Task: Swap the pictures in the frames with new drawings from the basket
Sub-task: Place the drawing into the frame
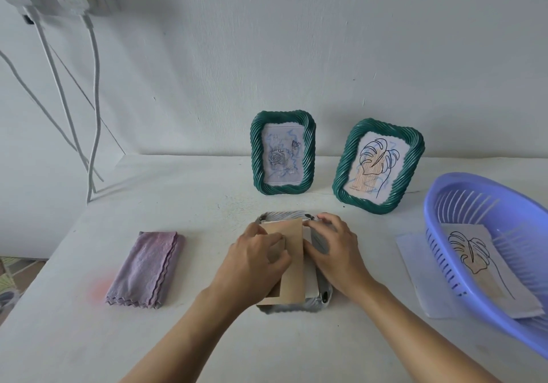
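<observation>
Here, in the head view, a face-down frame point(292, 310) lies on the bench point(201, 204) in front of the person, with its brown backing board point(293, 267) on top. The left hand point(255, 258) has its fingers curled on this board, and the right hand point(335, 249) grips the right edge of the frame, its fingers near a small clip at the top. Two green frames point(283, 152) and point(378, 166) stand upright at the wall. On the right is the purple basket point(439, 243), with a leaf drawing point(474, 258) inside it.

The step in hand seems to be the fitting or loosening of the backing; which of the two is not clear. The next move probably calls for firm fingers on the clips while the other hand keeps the frame flat.
</observation>
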### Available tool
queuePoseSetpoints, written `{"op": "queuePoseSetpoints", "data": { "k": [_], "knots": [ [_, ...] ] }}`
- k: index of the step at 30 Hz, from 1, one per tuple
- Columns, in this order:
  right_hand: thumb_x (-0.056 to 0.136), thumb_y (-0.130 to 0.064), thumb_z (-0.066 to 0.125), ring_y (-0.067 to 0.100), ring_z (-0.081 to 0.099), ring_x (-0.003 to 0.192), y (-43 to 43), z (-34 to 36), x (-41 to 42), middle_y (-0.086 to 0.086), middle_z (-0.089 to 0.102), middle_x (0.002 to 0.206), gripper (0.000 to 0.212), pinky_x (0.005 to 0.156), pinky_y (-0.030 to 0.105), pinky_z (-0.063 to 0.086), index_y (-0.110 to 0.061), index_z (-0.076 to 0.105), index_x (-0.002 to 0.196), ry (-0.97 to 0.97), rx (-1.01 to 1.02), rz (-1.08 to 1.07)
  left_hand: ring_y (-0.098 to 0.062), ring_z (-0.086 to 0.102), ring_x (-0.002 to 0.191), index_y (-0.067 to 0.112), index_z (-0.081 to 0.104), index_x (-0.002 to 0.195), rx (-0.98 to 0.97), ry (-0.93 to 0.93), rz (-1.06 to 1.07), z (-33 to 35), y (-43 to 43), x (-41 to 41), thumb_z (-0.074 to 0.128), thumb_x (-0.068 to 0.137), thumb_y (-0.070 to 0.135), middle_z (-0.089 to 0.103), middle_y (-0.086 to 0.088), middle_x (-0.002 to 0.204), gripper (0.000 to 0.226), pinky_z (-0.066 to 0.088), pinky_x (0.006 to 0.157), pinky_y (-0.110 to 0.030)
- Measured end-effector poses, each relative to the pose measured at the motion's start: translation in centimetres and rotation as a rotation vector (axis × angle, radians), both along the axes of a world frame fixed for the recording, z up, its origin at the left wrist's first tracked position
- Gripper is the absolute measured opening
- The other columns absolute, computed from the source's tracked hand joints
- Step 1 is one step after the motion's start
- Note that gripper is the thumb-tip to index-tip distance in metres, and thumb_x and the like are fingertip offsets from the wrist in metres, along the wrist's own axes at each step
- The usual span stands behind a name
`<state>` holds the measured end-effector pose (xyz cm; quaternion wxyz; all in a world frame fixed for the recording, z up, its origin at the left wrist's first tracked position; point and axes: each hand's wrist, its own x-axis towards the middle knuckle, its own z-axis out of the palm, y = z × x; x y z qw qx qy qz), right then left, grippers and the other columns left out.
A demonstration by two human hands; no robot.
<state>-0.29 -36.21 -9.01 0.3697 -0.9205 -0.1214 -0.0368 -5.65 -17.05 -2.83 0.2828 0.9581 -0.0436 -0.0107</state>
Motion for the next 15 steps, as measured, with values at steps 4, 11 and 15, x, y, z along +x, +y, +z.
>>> {"op": "queuePoseSetpoints", "data": {
  "k": [4, 11, 15],
  "knots": [
    [0.087, -0.035, 0.070, 0.011, 0.048, 0.125, -1.1, -0.4, 0.0, -0.003, 0.047, 0.134, 0.039, 0.108, 0.036, 0.041, -0.027, 0.065, 0.125, 0.018, 0.067, 0.027, -0.016, 0.055, 0.090, 0.023, 0.063, 0.079, -0.005, -0.001, 0.011, 0.1, -0.2, 0.2, 0.054, 0.088, 0.039, 0.051, 0.004, 0.096, 0.020, 0.045, 0.078, -0.031],
    [0.087, -0.031, 0.073, 0.003, 0.043, 0.127, -1.7, -0.7, -0.1, -0.004, 0.045, 0.139, 0.037, 0.105, 0.016, 0.031, -0.023, 0.067, 0.123, 0.023, 0.050, 0.051, -0.017, 0.055, 0.081, 0.022, 0.064, 0.074, 0.015, -0.022, 0.034, -0.1, -1.1, 0.7, 0.057, 0.083, 0.039, 0.050, 0.004, 0.091, 0.020, 0.042, 0.070, -0.029],
    [0.087, -0.029, 0.074, 0.007, 0.044, 0.128, -1.7, -0.9, 0.1, -0.003, 0.045, 0.136, 0.032, 0.106, 0.019, 0.033, -0.021, 0.069, 0.117, 0.022, 0.076, 0.057, -0.022, 0.055, 0.078, 0.021, 0.065, 0.075, 0.073, -0.006, 0.052, -0.3, -1.9, 1.2, 0.057, 0.082, 0.043, 0.050, 0.001, 0.091, 0.024, 0.043, 0.069, -0.030]
  ]
}}
